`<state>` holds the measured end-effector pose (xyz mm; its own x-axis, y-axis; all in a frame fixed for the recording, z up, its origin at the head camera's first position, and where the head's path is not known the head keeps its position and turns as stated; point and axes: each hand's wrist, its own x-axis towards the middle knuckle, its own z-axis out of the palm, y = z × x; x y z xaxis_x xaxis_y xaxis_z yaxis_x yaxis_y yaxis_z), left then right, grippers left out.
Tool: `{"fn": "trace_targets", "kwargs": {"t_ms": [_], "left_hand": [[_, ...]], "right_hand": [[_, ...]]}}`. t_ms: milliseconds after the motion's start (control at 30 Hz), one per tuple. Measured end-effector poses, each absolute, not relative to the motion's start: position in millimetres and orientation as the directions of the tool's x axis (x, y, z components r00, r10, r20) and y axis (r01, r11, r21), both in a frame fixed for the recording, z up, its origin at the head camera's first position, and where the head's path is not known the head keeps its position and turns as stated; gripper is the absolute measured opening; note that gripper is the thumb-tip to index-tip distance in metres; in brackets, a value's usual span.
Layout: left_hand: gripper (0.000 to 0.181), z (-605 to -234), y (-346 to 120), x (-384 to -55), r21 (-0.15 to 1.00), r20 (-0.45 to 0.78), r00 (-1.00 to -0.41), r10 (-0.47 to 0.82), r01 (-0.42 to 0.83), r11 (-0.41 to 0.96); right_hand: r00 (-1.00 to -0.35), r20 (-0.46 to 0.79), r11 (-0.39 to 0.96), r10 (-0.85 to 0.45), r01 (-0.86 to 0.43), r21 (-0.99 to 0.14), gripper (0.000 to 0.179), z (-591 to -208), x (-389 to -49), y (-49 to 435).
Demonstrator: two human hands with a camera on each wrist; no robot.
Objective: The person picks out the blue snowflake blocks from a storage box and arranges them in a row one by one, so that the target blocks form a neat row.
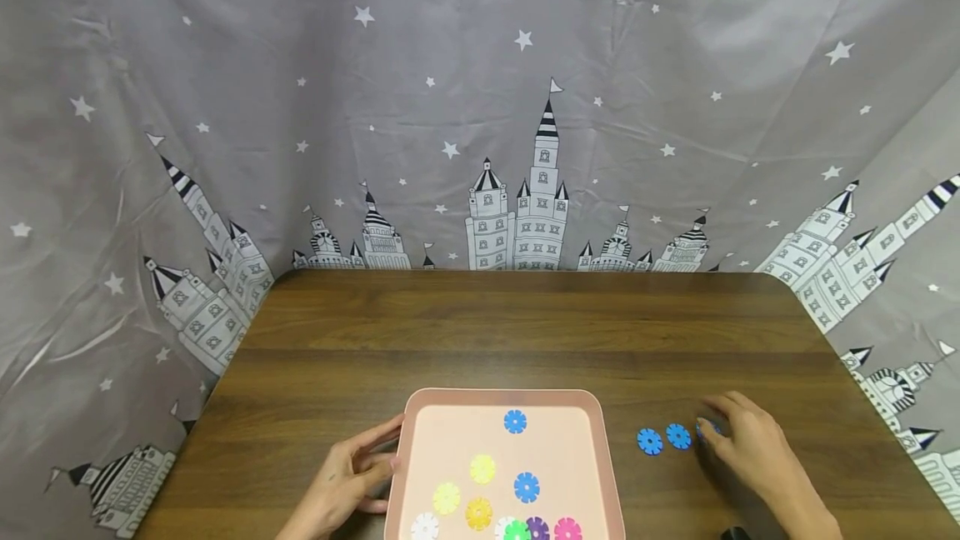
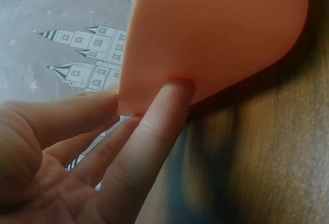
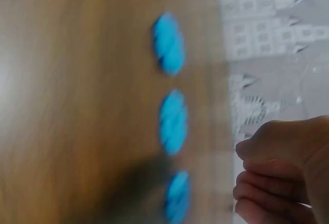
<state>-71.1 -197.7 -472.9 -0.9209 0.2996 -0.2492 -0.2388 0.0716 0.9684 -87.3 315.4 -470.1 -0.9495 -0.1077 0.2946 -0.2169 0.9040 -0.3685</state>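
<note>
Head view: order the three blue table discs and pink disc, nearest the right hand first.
1. Rightmost blue disc, by the right hand
2. Middle blue disc, row's centre
3. Leftmost blue disc, toward tray
4. Pink disc, inside tray

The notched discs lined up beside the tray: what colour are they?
The three notched discs are blue, clearest in the head view.

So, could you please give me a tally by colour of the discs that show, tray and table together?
Blue discs: 5
Pale yellow discs: 2
Deep yellow disc: 1
White discs: 2
Green disc: 1
Purple disc: 1
Pink disc: 1
Total: 13 visible; the tray's near edge is out of view.
</note>
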Motion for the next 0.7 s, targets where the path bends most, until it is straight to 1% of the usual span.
{"fn": "trace_targets", "kwargs": {"t_ms": [233, 367, 467, 567, 700], "left_hand": [[0.062, -472.6, -197.9, -70.1, 0.97, -0.242, -0.92, 0.307, -0.229, 0.079], [0.062, -473.0, -197.7, -69.9, 0.97, -0.242, -0.92, 0.309, -0.231, 0.072], [0.062, -472.9, -197.7, -70.2, 0.97, -0.244, -0.92, 0.306, -0.234, 0.069], [0.062, -473.1, -197.8, -70.2, 0.969, -0.246, -0.921, 0.302, -0.236, 0.07], [0.062, -473.6, -198.0, -70.2, 0.969, -0.247, -0.922, 0.299, -0.238, 0.068]], "right_hand": [[-0.924, 0.348, 0.812, -0.161, -0.324, -0.485, 0.034, -446.6, -93.4, 285.9], [-0.901, 0.372, 0.762, -0.223, -0.4, -0.51, 0.034, -435.3, -96.8, 263.4], [-0.89, 0.352, 0.717, -0.29, -0.445, -0.536, 0.035, -431.0, -97.5, 243.7], [-0.877, 0.303, 0.667, -0.372, -0.48, -0.57, 0.035, -430.4, -97.6, 222.1], [-0.841, 0.231, 0.589, -0.489, -0.513, -0.624, 0.034, -433.9, -97.1, 194.3]]}}
